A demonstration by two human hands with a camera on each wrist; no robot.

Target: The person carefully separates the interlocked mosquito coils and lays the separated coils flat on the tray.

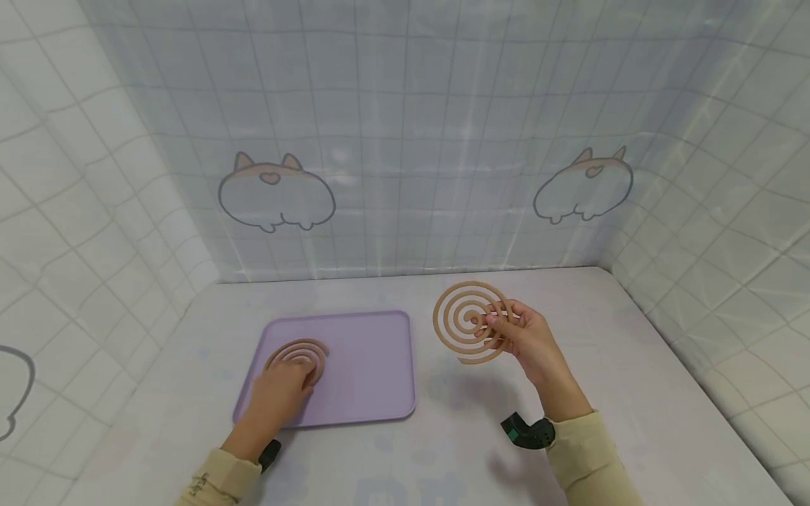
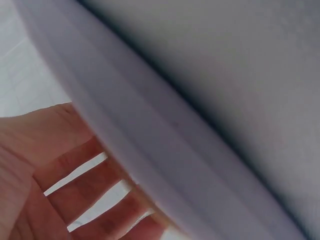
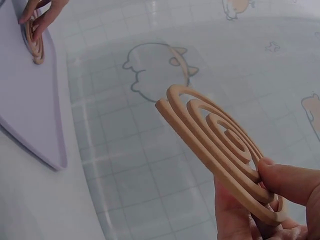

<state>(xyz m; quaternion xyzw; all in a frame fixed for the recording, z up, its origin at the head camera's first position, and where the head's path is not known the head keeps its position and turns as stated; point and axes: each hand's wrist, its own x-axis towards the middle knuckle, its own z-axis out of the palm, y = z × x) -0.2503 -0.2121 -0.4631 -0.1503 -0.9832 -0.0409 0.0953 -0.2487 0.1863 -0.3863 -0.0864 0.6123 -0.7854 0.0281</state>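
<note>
My right hand (image 1: 528, 342) holds a brown mosquito coil (image 3: 202, 150) up above the table, its thumb on one face and fingers behind. The coil's flat spiral faces the head camera. On the left, my left hand (image 1: 277, 395) reaches over a purple tray (image 1: 367, 372) and grips another brown mosquito coil (image 1: 302, 341) near the tray's left side. Fingers and palm hide part of that coil. In the left wrist view the tray's rim covers the fingertips and most of the coil.
The tray lies on a pale table (image 1: 436, 450) between white grid-patterned walls (image 1: 405, 140). Cartoon animal drawings mark the back wall. Black wrist devices (image 1: 530, 431) sit at both sleeve cuffs.
</note>
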